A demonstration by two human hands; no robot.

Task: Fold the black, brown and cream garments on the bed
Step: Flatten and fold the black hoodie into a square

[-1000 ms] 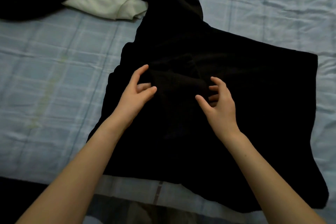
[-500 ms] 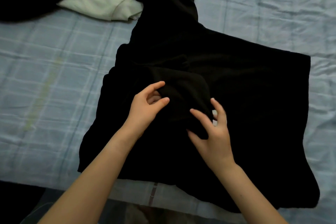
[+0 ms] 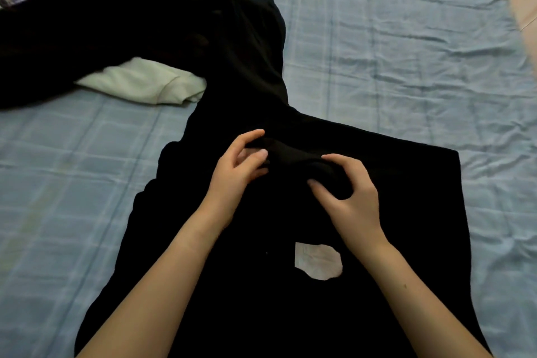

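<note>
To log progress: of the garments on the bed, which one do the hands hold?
The black garment spread in front: left hand and right hand pinch a raised fold of it. The cream garment lies untouched.

Left forearm (image 3: 162, 285) and right forearm (image 3: 412, 293) run bare all the way to the frame edge. Left hand (image 3: 232, 180) and right hand (image 3: 351, 197) look slender, with long fingers and short plain nails. One small dark speck sits on the right forearm — mole-like.
</note>
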